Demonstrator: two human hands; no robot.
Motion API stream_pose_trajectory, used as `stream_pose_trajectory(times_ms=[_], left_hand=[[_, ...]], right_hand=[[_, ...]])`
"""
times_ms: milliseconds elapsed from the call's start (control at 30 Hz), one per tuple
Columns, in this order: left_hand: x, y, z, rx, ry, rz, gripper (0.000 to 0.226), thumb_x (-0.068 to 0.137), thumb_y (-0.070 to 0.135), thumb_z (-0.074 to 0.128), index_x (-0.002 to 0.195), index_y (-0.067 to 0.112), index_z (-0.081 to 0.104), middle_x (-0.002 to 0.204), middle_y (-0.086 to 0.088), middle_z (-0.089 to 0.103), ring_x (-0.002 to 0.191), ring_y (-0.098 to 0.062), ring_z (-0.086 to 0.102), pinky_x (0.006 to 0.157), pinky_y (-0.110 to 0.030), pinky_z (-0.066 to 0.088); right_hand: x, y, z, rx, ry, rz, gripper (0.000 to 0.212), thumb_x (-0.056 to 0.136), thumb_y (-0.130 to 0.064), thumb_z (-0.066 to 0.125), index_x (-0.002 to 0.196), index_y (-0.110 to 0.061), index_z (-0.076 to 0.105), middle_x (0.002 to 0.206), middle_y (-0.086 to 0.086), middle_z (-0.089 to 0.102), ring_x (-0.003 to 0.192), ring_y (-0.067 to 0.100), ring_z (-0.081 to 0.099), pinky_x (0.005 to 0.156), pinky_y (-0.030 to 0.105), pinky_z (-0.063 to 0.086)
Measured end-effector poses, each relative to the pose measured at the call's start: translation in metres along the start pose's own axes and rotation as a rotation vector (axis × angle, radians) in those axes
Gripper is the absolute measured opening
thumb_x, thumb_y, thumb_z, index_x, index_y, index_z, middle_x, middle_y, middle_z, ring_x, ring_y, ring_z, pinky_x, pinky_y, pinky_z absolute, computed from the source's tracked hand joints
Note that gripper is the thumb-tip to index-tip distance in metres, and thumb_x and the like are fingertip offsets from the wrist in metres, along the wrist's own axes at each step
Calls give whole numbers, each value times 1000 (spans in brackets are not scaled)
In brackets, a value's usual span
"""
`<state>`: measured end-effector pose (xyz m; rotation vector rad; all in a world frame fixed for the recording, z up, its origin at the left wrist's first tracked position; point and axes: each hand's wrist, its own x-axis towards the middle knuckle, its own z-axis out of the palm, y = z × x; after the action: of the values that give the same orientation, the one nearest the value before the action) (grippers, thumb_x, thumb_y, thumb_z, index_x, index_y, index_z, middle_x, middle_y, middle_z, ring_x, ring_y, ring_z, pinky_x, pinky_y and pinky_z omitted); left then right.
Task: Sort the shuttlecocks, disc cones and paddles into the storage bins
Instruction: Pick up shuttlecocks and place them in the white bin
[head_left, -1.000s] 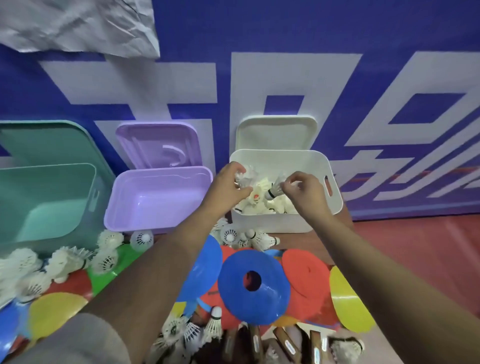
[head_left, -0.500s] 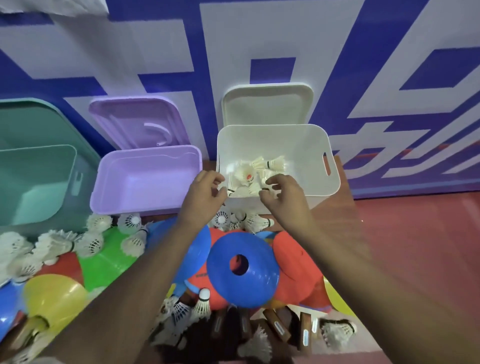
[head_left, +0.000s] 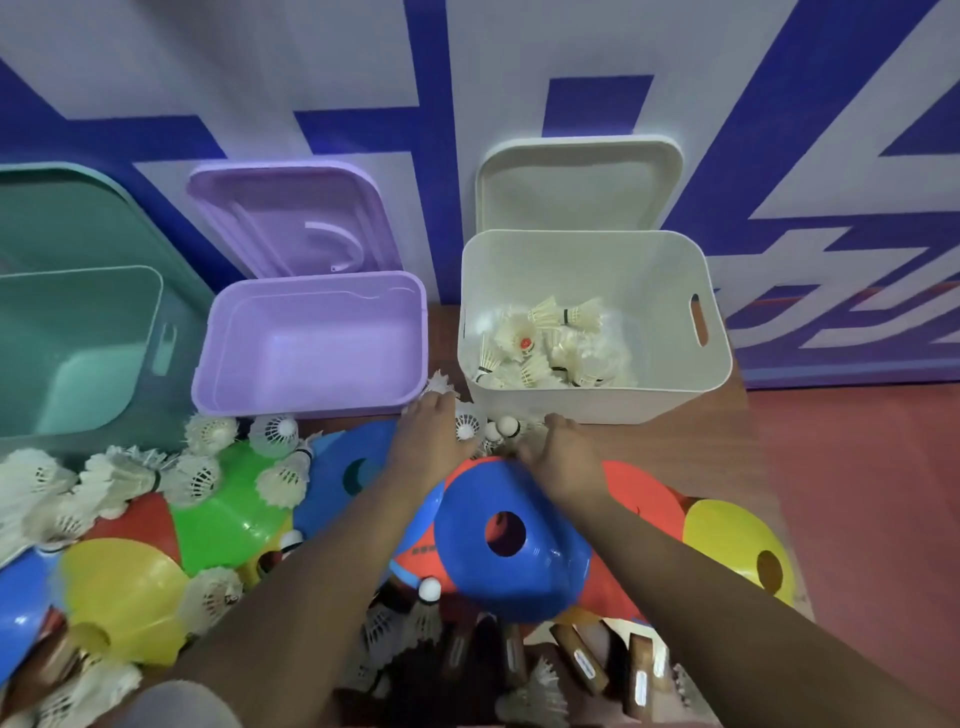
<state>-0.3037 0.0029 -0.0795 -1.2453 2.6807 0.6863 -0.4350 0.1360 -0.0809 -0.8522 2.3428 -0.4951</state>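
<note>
- Loose shuttlecocks (head_left: 467, 427) are seen between both grips, just before the white bin (head_left: 571, 405).
- The left grip (head_left: 434, 439) is spread flat and touches them; closure of the right grip (head_left: 553, 449) cannot be told.

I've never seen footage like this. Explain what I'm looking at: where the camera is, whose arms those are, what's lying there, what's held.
No machine here: a person wears one camera on the head, looking down at their own arms. The left hand and right hand reach onto loose shuttlecocks in front of the white bin, which already holds other shuttlecocks. Whether either hand grips one is unclear. The purple bin and green bin stand open beside it. Disc cones, like the blue disc cone, and paddle handles lie heaped nearer.
</note>
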Motion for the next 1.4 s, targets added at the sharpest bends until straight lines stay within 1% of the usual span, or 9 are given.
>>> stream_pose_trajectory(times_ms=[233,367,467,567,767,1033,1200,1300,1400], left_hand=[[14,-9,19,-4,-23,35,53,83,44,69,125,14,60,133,-10,35,120,-27,42,100,-35,39],[15,-16,23,-157,-19,27,23,91,27,64,100,8,73,128,-8,34,109,-21,46,94,-26,41],[12,-20,28,-191,-63,76,21,93,17,60,85,5,75,127,-10,34,109,-20,46,92,-32,46],[8,-20,29,-149,-83,129,18,88,23,64,88,9,75,135,-8,32,120,-20,43,93,-28,45],[9,-16,30,-81,-50,160,20,88,7,58,72,3,70,136,-6,35,102,-21,54,84,-38,50],[-18,-13,9,-223,227,180,11,90,2,57,85,1,68,115,-3,49,85,-14,53,76,-16,38],[-7,-3,8,-105,28,45,33,87,28,64,114,9,66,117,-7,64,111,-27,56,94,-35,45],[5,5,15,86,-65,66,38,85,44,61,105,14,70,107,-7,69,104,-28,61,86,-35,50],[16,7,23,240,-75,111,27,87,40,61,98,18,72,101,-6,69,101,-28,61,82,-33,50]], right_hand=[[17,6,24,-17,-91,13,36,90,-41,59,116,-17,55,103,15,65,117,32,48,88,37,45],[17,7,24,19,-38,-42,27,94,-18,53,119,-9,58,85,3,53,114,32,50,86,36,45],[12,9,23,58,-6,-53,34,89,-28,64,120,-17,56,99,-2,42,99,29,57,79,32,47],[5,14,19,65,69,-73,37,83,-35,67,117,-25,54,114,-1,38,90,24,56,70,30,45],[-9,24,5,-26,179,-247,33,83,-27,66,114,-21,55,117,-2,57,101,27,54,79,35,45],[-34,17,-23,6,260,-412,39,81,-27,67,118,-20,55,117,-4,56,103,24,53,86,36,46],[-41,19,-33,9,241,-351,39,83,-29,68,118,-23,53,117,-3,55,106,23,53,81,36,47],[-36,28,-32,-16,215,-314,37,84,-29,67,117,-21,53,116,-1,55,106,24,53,78,35,47],[-27,35,-27,-18,194,-293,36,84,-28,66,116,-20,53,116,1,55,105,25,53,76,34,46]])
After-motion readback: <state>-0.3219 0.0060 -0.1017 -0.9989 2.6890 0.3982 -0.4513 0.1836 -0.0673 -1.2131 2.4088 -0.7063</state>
